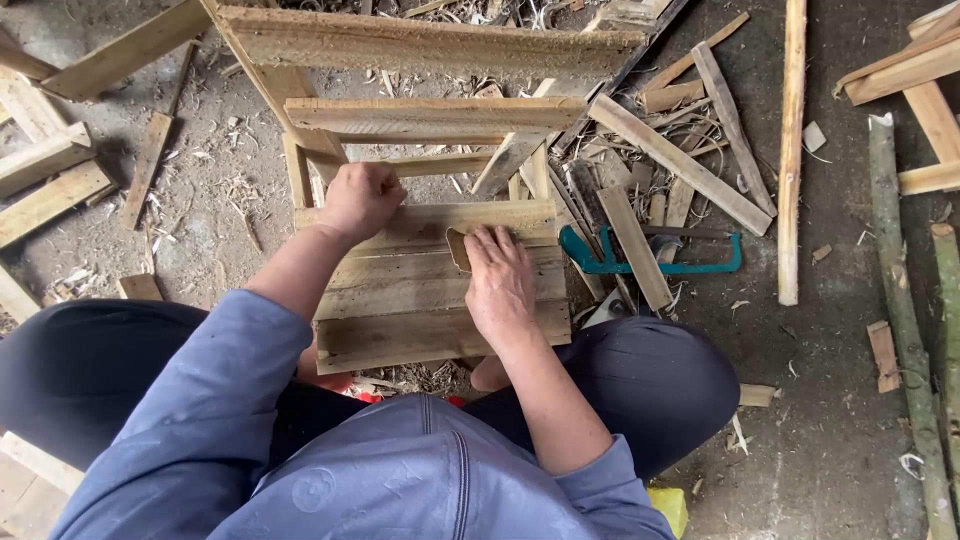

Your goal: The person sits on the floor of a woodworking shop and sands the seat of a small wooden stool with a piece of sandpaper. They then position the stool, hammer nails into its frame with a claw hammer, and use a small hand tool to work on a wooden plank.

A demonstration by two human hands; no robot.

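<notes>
Here, the person squats over a wooden chair [420, 230] lying on its back on the floor [830, 400], seat [430, 300] facing up between the knees. Left hand [360, 198] is closed in a fist over the far left corner of the seat, clamped on the frame there. Right hand [500, 285] lies flat on the seat, fingers pressing a small tan pad [458, 248], probably sandpaper, against the top plank; the hand is narrow, holding the pad down rather than gripping it.

Handling, as a judgement: the chair looks stiff and fairly light, rough-sawn planks nailed together, not fragile but splintery, so not slippery at all. Best hold seems to be the frame rails or the seat edge, where the left hand already is; the slats [430, 115] beyond the seat would also take a grip. The pad looks thin, soft and floppy, easy to crease, and it wants flat finger pressure from above rather than a pinch.

Around the chair: a teal hacksaw [650, 255] lies just right of the seat, touching loose offcuts [680, 160]. A long batten [792, 150] lies further right, well apart. Green poles [905, 320] lie at the far right. Shavings [230, 190] are scattered left of the chair, with more planks [50, 180] further left.
</notes>
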